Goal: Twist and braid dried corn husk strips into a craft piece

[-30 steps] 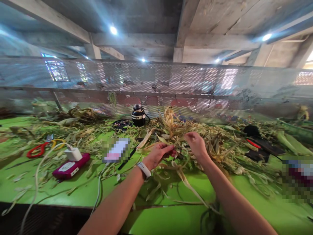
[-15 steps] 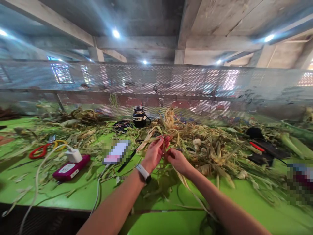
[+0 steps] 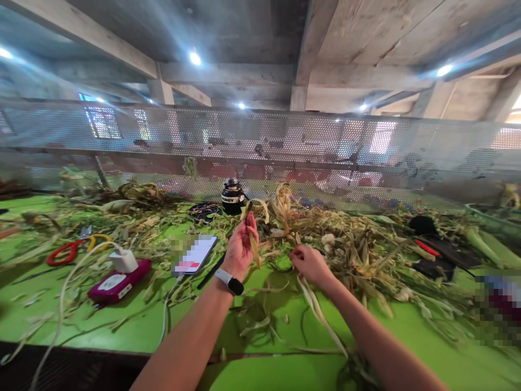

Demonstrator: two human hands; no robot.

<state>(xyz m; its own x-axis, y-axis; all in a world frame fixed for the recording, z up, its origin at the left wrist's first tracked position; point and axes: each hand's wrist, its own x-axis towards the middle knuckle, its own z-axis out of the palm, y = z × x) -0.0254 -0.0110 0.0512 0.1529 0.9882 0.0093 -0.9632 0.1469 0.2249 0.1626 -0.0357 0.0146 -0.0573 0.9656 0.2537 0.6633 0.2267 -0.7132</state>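
My left hand, with a watch on its wrist, is raised over the table with fingers closed on a pale corn husk strip. Part of that strip curls above the fingertips. Right of it, my right hand is low over the table, its thumb and fingers pinched together. A long, narrow husk strip trails from beneath this hand toward the table's front edge; the fingers hide its upper end. Beside the right hand lies a heap of dry corn husks.
The green table carries scattered husk scraps. To the left are scissors, a purple power block with a white charger, and a phone. A black jar stands behind, before a perforated metal screen.
My hands, close together before, have moved apart. The left went up and left with its husk strip; the right shifted slightly right, the trailing strip's upper end moving with it.
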